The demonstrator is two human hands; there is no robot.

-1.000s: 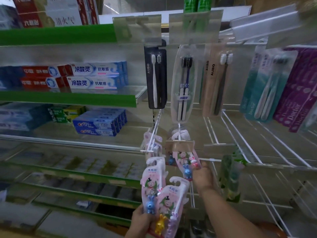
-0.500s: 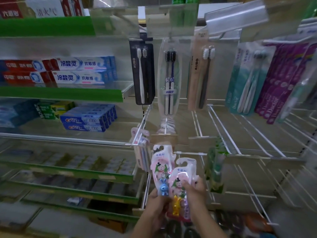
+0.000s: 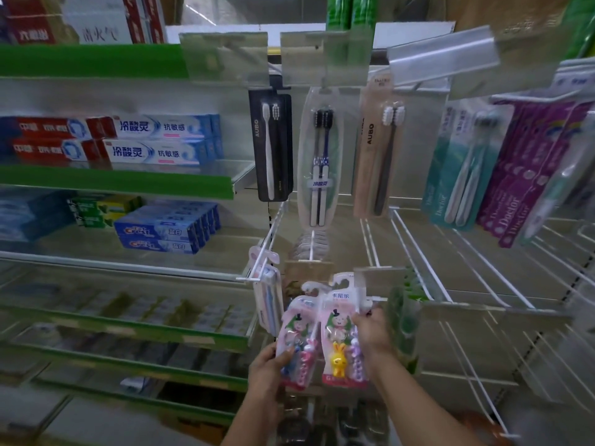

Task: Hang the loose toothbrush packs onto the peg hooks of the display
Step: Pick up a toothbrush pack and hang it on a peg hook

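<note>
Green-edged shelving point(image 3: 116, 185) fills the left half. White wire peg hooks point(image 3: 450, 259) fill the right half, with clear plastic tag holders point(image 3: 225, 59) on the top row.

Top shelf, far left: red and white cartons point(image 3: 96, 33), one reads "清火气".

Second shelf: blue-white toothpaste boxes point(image 3: 154, 140) marked "冷酸灵 抗敏感". Red boxes point(image 3: 42, 136) beside them, lettering blurred.

Third shelf: blue boxes point(image 3: 167, 231) marked "Crest". Green boxes point(image 3: 99, 210) to their left, unreadable.

Upper pegs, left to right:
- black pack point(image 3: 272, 146), "AUBO" down its side
- clear oval pack point(image 3: 320, 162), small "冷酸灵" label low on the brushes
- beige pack point(image 3: 376, 156), "AUBO"
- teal packs point(image 3: 457, 175), "Doctor"
- purple packs point(image 3: 521, 181), "Doctor"

Lower row: one pack hangs edge-on point(image 3: 267, 294) from the leftmost peg.

Two loose pink children's packs are held side by side, upright, in front of the lower pegs.
- The right pink pack point(image 3: 341, 323) reads "卡尼尔" at the top, with a cartoon figure under it and a yellow rabbit handle point(image 3: 338, 358) in the blister. Its hang tab sits just beside a lower tag holder point(image 3: 380, 278). Cannot tell whether the tab is on a peg.
- The left pink pack point(image 3: 297, 333) sits slightly lower, with blue and pink handles. Its print is blurred.

The left hand point(image 3: 267, 365) grips the left pink pack at its lower left edge, thumb across the front. The right hand point(image 3: 373, 333) grasps the right pink pack by its right edge, fingers curled over the front.
</note>
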